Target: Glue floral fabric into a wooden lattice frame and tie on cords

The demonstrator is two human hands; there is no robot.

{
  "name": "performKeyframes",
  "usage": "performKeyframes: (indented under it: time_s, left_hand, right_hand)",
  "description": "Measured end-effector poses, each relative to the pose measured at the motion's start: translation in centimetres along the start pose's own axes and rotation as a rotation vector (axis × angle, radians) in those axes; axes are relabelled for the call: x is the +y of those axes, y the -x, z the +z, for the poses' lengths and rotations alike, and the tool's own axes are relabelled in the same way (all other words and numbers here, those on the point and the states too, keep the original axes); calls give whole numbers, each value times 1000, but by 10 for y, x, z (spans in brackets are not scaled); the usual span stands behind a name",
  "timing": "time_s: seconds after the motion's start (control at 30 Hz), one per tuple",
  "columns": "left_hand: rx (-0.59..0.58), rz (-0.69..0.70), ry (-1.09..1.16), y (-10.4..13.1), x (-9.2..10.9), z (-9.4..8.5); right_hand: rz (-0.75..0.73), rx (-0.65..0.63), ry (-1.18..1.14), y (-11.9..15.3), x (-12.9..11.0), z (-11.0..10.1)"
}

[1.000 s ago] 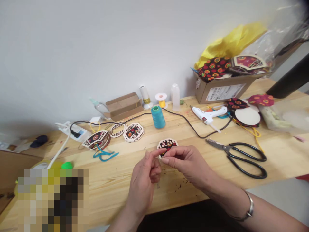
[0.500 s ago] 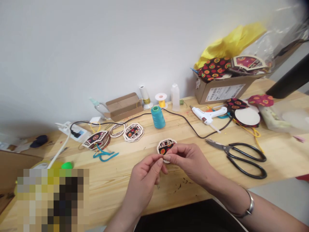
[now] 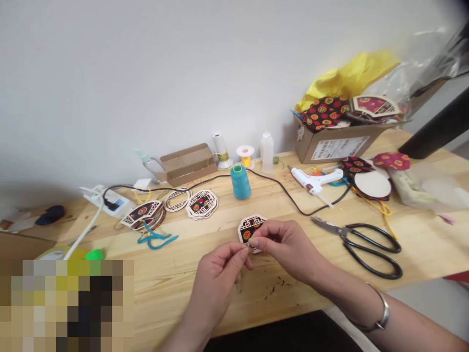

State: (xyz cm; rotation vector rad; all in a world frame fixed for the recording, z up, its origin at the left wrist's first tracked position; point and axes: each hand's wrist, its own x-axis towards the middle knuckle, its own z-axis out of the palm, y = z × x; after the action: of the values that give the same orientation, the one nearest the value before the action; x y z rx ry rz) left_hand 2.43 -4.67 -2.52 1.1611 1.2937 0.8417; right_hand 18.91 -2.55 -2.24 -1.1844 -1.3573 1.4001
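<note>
My left hand [image 3: 224, 269] and my right hand [image 3: 284, 247] meet over the front of the table, thumbs and forefingers pinched with the tips nearly touching. Whatever is between the tips is too small to make out; a thin end seems to hang below my left fingers. Just behind my fingers is a wooden lattice ornament [image 3: 247, 233] backed with dark floral fabric. My right hand covers part of it, and I cannot tell whether it is held or lies on the table. Beyond it stands a cone of teal thread [image 3: 241, 183].
Black-handled scissors [image 3: 342, 232] lie open at right, below a white glue gun [image 3: 315, 180]. Lattice ornaments [image 3: 202, 204] and fan-shaped pieces [image 3: 142, 214] lie left. A cardboard box [image 3: 337, 144] of fabric pieces stands at back right. A black cord [image 3: 282, 188] crosses the table.
The view has shifted slightly. My hands stay pinched together in front of the ornament, with my left fingertips a little lower and a bit more of the ornament showing.
</note>
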Motion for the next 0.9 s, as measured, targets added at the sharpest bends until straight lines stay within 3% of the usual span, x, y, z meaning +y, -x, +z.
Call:
performKeyframes:
  time_s: [0.13,0.2,0.3,0.37,0.47,0.6,0.77,0.9]
  left_hand:
    - [61,20,62,-5,-7,0]
    - [85,34,106,-7,-12,0]
    - [107,48,164,-10,-18,0]
    - [105,51,189,-11,-19,0]
    - [79,49,212,-11,-20,-2]
    - [50,41,210,-10,-22,-3]
    - [14,36,264,-11,-29,-2]
    - [-12,37,262,-13,-32,-2]
  right_hand:
    - [-278,170,512,-22,-14,-20]
    - [-400,166,847,-37,-19,-29]
    - [-509,-57,1309,-57,-23,-32]
    - [-573,-238,1451,-66,-22,-30]
    - [-638,-386,1458,-75,-16,-23]
    - [-662,-457,1392,-83,-8,-20]
    - [-586,-412,1172,-91,-11,-21]
    - [-486,-274,870,-94,-35,-23]
